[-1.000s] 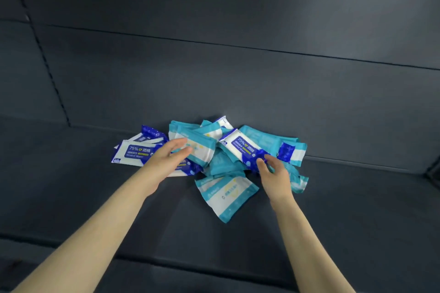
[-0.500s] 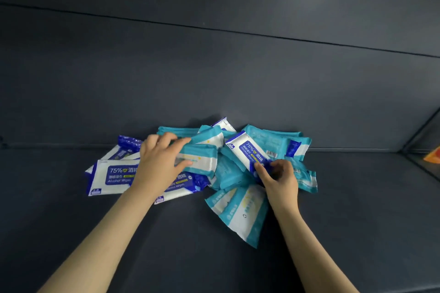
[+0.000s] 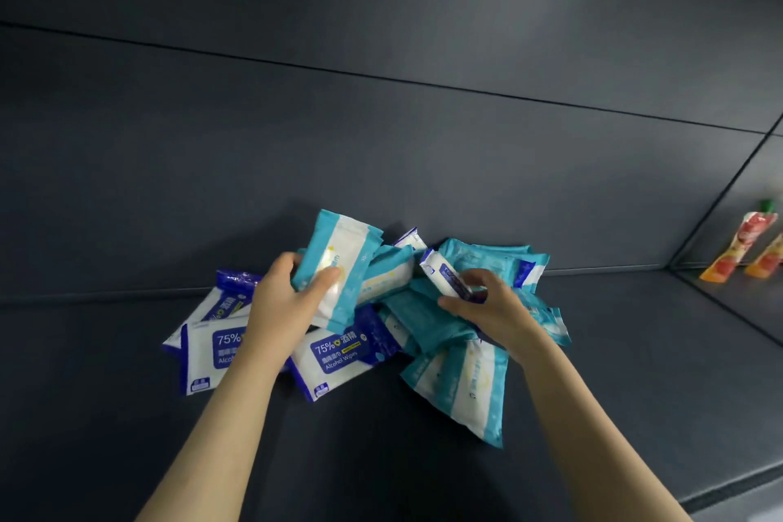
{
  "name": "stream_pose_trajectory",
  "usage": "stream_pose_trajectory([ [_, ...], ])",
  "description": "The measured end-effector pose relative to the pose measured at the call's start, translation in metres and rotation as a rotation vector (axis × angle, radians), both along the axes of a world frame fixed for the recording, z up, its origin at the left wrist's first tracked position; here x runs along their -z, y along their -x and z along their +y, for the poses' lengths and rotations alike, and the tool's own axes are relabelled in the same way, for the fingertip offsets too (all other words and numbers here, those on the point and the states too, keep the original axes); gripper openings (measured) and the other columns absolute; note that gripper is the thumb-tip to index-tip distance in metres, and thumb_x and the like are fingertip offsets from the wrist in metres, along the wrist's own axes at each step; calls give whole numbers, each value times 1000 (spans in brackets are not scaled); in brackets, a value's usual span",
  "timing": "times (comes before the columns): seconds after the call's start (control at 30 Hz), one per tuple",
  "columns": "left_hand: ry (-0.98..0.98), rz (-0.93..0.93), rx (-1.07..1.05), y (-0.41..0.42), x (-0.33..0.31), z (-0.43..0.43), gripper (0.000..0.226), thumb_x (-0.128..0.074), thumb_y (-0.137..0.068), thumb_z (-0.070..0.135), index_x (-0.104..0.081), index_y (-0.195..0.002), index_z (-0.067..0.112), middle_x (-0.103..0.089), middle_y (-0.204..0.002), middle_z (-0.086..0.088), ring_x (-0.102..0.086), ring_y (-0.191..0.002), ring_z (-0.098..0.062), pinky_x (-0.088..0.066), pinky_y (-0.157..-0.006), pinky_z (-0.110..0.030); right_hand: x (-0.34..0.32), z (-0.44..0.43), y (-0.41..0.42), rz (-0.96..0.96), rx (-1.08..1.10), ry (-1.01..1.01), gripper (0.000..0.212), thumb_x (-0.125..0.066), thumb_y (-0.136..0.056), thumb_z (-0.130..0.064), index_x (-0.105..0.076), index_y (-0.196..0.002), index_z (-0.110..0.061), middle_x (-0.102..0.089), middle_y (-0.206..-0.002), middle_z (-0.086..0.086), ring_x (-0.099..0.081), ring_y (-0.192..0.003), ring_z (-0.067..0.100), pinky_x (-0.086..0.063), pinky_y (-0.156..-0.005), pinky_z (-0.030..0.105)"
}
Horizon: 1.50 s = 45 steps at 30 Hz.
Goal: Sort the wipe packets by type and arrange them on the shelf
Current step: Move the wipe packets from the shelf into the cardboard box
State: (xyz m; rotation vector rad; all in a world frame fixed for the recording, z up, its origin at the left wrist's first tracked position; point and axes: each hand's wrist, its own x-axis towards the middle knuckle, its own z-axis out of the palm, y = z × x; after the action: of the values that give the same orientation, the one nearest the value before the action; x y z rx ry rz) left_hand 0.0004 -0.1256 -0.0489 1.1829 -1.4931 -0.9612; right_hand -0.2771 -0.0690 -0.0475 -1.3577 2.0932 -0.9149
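Left of centre, the left hand (image 3: 288, 301) and wrist covered a blue-and-white packet (image 3: 207, 356), cutting off its print after "75%". The lifted teal packet (image 3: 339, 263) in that hand's grip hid the packets behind it. The right hand (image 3: 495, 309) concealed the lower end of the narrow packet (image 3: 440, 273) it pinched. At the right edge, an orange pouch (image 3: 767, 259) was cropped.
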Motion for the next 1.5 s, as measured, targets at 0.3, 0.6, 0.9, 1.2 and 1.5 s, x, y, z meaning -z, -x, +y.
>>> stream_pose_trajectory([
  [0.3,-158,258,12,1,-2,-4,26,-74,-85,36,-60,-102,22,-71,-98,7,-69,-83,-4,-50,-60,-21,-3,3,-12,221,-16,141,19,-74,-86,-39,-65,-101,-32,-66,-90,-10,-60,-78,12,-46,-65,16],
  [0.6,-165,273,11,2,-5,-5,28,-74,-84,38,-60,-103,22,-70,-97,7,-69,-86,-8,-53,-64,-27,-13,10,-2,-136,51,257,27,-64,-95,-33,-65,-117,-17,-68,-101,-4,-64,-87,6,-55,-67,27],
  [0.9,-176,291,37,4,-6,-5,30,-73,-86,34,-61,-109,18,-70,-99,6,-68,-77,1,-48,-50,-11,-29,-5,19,-6,187,402,19,-66,-94,-25,-62,-90,-7,-65,-80,2,-58,-69,19,-43,-59,31],
  [1.2,-179,260,67,2,-2,-11,28,-74,-85,33,-63,-105,18,-72,-98,3,-68,-75,1,-48,-52,-12,-32,-41,58,278,-95,-47,25,-74,-86,-41,-70,-94,-17,-70,-99,9,-66,-87,25,-53,-77,40],
  [1.5,-207,305,73,5,-1,-13,28,-74,-84,33,-63,-105,18,-73,-97,2,-70,-83,-9,-51,-61,-20,-28,-39,46,557,-104,13,59,-72,-88,-40,-55,-137,-12,-56,-126,6,-53,-112,24,-37,-85,26],
])
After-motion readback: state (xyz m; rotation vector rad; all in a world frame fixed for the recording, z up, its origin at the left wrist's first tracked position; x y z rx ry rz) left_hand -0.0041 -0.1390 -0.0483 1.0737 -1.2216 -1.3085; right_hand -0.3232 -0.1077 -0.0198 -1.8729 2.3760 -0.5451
